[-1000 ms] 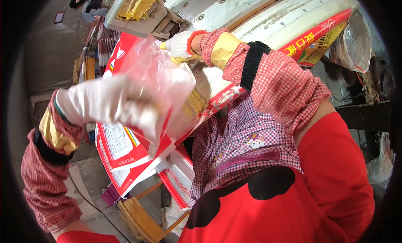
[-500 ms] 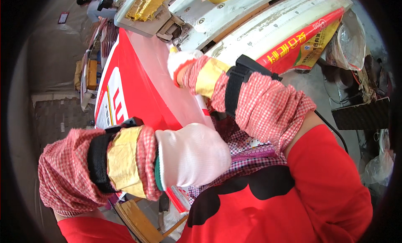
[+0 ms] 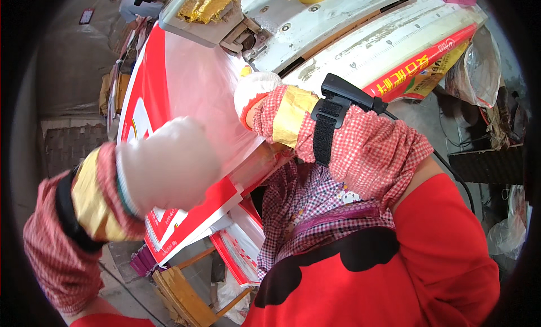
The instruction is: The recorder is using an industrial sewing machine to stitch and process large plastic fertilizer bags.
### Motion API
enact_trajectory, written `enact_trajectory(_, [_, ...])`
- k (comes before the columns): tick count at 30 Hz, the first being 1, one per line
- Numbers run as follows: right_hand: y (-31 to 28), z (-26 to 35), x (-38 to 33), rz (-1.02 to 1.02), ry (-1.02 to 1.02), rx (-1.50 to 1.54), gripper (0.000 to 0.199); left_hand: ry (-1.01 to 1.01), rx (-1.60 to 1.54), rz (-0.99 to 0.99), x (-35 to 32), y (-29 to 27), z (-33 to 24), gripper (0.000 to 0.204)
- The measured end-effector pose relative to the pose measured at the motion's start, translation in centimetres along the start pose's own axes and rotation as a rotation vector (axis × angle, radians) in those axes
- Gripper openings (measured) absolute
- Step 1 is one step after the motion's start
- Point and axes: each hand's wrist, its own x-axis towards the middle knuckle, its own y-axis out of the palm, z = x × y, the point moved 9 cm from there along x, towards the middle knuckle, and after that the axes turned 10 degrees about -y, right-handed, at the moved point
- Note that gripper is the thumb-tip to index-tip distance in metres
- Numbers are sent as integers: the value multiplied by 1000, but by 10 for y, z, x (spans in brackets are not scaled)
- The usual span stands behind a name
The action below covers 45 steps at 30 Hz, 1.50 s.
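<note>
A large red and white printed plastic sack [image 3: 208, 85] lies spread below my hands, its upper end beside the metal foot [image 3: 241, 42] of a white machine like an industrial sewing machine [image 3: 315, 17]. My right hand [image 3: 258, 90], in a white glove with a yellow patch near the fingertips, rests at the sack's edge close to that foot. Its fingers are largely turned away from view. White-gloved and smeared by motion, my left hand [image 3: 169, 163] is over the sack's lower left part. Its finger shape does not show. Red checked sleeves cover both forearms.
A white curved table edge [image 3: 360, 45] with a red and yellow printed strip [image 3: 411, 73] runs to the right. Below left stands a wooden stool [image 3: 186, 299] near more printed sacks [image 3: 239, 248]. A clear plastic bag [image 3: 473, 68] hangs at the right.
My left hand has swung left and up from near my lap, and the sack's lower end has come into view. My right hand stays by the metal foot.
</note>
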Motion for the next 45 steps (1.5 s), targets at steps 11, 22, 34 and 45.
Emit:
enact_trajectory(11, [33, 12, 34, -130, -217, -210, 15, -45, -292, -8, 58, -33, -76, 12])
enact_trajectory(22, [70, 26, 57, -130, -148, -317, 21, 67, -181, 31, 39, -36, -96, 7])
enact_trajectory(34, [55, 38, 114, -429, 123, -530, 26, 0, -263, -216, 22, -53, -60, 20])
enact_trajectory(45, [38, 10, 44, -216, -223, -177, 23, 19, -289, -391, 41, -60, -37, 13])
